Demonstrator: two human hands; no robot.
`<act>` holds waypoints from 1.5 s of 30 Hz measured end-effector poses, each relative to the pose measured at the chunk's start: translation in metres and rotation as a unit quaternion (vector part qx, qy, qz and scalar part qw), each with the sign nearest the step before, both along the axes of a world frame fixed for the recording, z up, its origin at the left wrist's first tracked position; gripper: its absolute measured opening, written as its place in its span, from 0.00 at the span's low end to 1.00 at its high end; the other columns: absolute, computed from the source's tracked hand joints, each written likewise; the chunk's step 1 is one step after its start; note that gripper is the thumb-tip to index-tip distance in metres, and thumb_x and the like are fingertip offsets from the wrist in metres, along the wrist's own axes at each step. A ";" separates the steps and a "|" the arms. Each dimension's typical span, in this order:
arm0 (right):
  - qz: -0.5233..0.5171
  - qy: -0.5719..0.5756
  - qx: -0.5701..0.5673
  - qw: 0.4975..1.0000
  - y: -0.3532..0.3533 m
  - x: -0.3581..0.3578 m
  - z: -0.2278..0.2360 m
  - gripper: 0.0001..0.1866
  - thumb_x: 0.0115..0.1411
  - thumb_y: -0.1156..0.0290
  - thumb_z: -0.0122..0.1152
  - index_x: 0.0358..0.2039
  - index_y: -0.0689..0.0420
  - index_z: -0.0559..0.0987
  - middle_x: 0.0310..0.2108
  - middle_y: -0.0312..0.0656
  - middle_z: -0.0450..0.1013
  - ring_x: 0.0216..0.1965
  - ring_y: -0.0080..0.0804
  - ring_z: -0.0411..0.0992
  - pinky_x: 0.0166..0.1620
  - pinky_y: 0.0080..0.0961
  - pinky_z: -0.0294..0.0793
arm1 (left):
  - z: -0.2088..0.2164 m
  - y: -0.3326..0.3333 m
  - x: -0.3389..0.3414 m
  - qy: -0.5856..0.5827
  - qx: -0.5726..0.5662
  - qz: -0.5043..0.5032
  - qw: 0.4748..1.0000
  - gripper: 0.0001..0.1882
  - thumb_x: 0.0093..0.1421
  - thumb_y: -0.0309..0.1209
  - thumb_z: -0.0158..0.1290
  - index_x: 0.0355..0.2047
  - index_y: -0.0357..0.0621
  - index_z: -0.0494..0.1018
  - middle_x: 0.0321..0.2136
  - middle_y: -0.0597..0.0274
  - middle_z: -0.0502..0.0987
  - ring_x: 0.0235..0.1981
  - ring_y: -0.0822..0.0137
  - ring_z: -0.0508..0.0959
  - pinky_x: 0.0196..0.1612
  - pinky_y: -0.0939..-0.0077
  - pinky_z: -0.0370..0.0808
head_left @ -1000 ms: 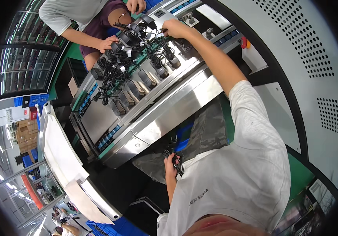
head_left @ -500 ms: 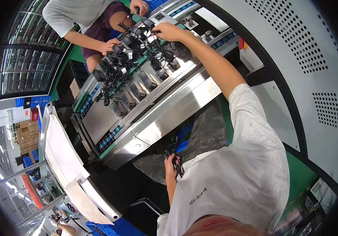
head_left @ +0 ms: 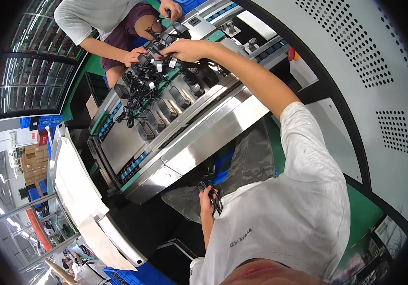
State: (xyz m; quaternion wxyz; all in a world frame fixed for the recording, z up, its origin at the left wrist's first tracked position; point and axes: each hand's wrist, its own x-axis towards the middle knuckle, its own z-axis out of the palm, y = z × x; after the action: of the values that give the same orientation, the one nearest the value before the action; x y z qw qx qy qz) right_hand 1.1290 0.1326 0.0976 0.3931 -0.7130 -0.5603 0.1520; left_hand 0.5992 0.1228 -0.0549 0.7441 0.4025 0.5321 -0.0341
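Low in front of my body, my left hand [head_left: 207, 195] is closed around a bundle of black cables [head_left: 217, 202]. My right arm stretches over the metal conveyor line, where my right hand [head_left: 185, 50] has its fingertips drawn together among black cords with white tags. What those fingertips pinch is too small to make out. Black power adapters [head_left: 179, 96] stand in a row along the near side of the line. Beyond them, a tangle of black cords [head_left: 137, 97] lies over the fixture.
Across the line sits a co-worker, one hand [head_left: 134, 56] at the cords and the other hand [head_left: 170, 9] on a black adapter. A white perforated machine panel [head_left: 341, 52] curves around on the right, near a red button [head_left: 291, 53]. A pale-covered board [head_left: 75, 175] stands at left.
My right hand has moved left and toward me, from the line's far right part into the middle of the cords. My left hand stays put with its cables.
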 end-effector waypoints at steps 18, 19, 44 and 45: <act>-0.206 0.005 -0.183 0.961 -0.058 0.066 -0.052 0.11 0.46 0.74 0.53 0.31 0.58 0.79 0.30 0.54 0.75 0.35 0.52 0.73 0.37 0.38 0.72 | -0.008 0.003 -0.005 -0.005 -0.002 0.003 1.000 0.08 0.56 0.31 0.49 0.25 0.39 0.68 0.18 0.57 0.74 0.15 0.74 0.68 0.19 0.81 0.64; -0.232 -0.022 -0.180 0.956 -0.055 0.066 -0.057 0.10 0.46 0.74 0.53 0.30 0.58 0.80 0.30 0.53 0.75 0.35 0.51 0.73 0.37 0.38 0.72 | -0.007 0.003 -0.003 -0.005 -0.002 0.003 1.000 0.08 0.56 0.31 0.49 0.25 0.39 0.68 0.18 0.57 0.74 0.15 0.74 0.68 0.19 0.81 0.64; -0.227 -0.207 -0.276 0.911 -0.027 0.035 -0.028 0.12 0.53 0.76 0.51 0.39 0.57 0.77 0.41 0.50 0.74 0.44 0.47 0.73 0.44 0.39 0.73 | -0.004 0.004 0.000 0.003 -0.016 0.013 1.000 0.08 0.56 0.30 0.49 0.24 0.39 0.68 0.18 0.58 0.74 0.15 0.74 0.67 0.19 0.82 0.63; -0.232 -0.213 -0.260 0.913 -0.026 0.035 -0.030 0.12 0.53 0.75 0.51 0.38 0.57 0.77 0.41 0.50 0.74 0.44 0.47 0.73 0.44 0.40 0.73 | -0.004 0.003 0.000 0.004 -0.016 0.015 1.000 0.08 0.56 0.30 0.49 0.24 0.39 0.68 0.18 0.58 0.74 0.15 0.75 0.67 0.19 0.82 0.63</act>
State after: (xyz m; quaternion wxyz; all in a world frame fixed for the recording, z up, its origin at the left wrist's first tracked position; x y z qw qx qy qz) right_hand 1.1641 0.1064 0.0673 0.0891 -0.9155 -0.3901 0.0409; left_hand 0.5990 0.1259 -0.0590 0.7487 0.3821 0.5407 -0.0333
